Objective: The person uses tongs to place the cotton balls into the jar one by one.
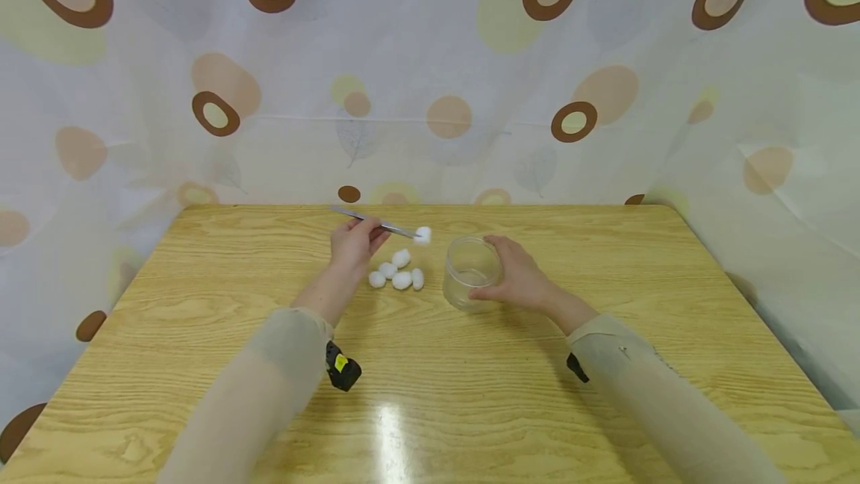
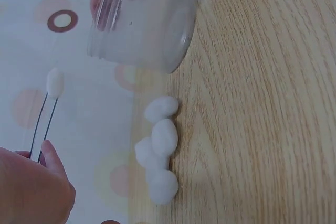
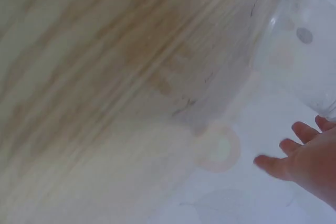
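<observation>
Operator: What do you record on my left?

Inspector: Your left hand (image 1: 351, 243) pinches a pair of metal tweezers (image 1: 399, 231), tips pointing right. Gripped in those tips is one white cotton ball (image 1: 422, 235) — raised over the worktop (image 1: 470, 402), left of the clear jar (image 1: 462, 294) and apart from it. Your left wrist view confirms the ball held at the ends of the two tweezer arms.

Operator: And on my right?

Inspector: Your right hand (image 1: 520, 275) clasps the jar from its right side, thumb on the near wall, fingers at the far side by the rim. The jar's mouth faces up. Your hands are apart from each other, each occupied.

Operator: Loose items?

Inspector: Five cotton balls (image 1: 402, 280) lie in a close cluster on the worktop, left of the jar and nearer to you than the tweezers.

Operator: Surroundings?

Inspector: A pale curtain (image 1: 416, 43) printed with brown rings and leaf shapes hangs beyond the worktop's far edge. A black device (image 1: 344, 370) with a yellow mark sits at your left sleeve (image 1: 289, 357); a similar dark part shows under your right sleeve (image 1: 645, 379), mostly hidden.
</observation>
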`<state>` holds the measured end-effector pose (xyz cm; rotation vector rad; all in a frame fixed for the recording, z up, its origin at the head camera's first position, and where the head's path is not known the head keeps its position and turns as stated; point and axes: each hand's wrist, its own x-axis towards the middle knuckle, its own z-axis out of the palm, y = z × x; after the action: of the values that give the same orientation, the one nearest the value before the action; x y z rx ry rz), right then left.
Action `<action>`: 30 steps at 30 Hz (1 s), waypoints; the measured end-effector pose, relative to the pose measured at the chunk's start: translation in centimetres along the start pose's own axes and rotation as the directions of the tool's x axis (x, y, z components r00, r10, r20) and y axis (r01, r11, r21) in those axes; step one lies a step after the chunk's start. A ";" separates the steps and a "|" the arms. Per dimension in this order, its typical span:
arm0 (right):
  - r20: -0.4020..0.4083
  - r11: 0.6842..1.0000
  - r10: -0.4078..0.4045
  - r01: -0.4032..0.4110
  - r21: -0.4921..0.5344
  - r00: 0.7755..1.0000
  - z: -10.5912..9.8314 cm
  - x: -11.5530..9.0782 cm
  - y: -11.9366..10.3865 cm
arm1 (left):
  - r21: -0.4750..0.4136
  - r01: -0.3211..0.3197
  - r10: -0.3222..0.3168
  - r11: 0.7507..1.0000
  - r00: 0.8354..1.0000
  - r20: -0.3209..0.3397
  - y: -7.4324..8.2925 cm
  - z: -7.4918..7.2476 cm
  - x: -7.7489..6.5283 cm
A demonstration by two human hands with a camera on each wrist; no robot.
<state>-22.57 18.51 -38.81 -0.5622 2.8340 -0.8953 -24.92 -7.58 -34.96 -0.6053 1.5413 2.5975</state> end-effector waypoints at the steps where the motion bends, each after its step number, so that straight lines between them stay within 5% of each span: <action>1: -0.010 0.999 -0.010 0.009 -0.041 1.000 -0.1 0.0 0.0 | -0.003 0.001 -0.001 1.000 1.000 0.002 0.0 0.1 0.0; 5: -0.007 0.995 -0.026 0.025 -0.098 1.000 -0.4 0.0 0.2 | 0.003 0.002 -0.002 1.000 1.000 0.017 -0.2 0.6 -0.2; 17: -0.063 0.995 -0.100 0.098 -0.021 0.993 -0.2 0.0 0.5 | 0.029 0.000 -0.001 1.000 0.999 0.042 -1.3 2.5 -0.9; 30: -0.028 0.998 -0.035 0.034 -0.061 0.999 -0.3 0.2 0.2 | 0.045 -0.014 0.010 0.999 0.997 0.079 -2.9 4.6 -1.3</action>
<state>-22.87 18.76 -38.73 -0.6121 2.8949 -0.8328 -24.37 -1.98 -34.93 -0.4847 1.5807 2.5537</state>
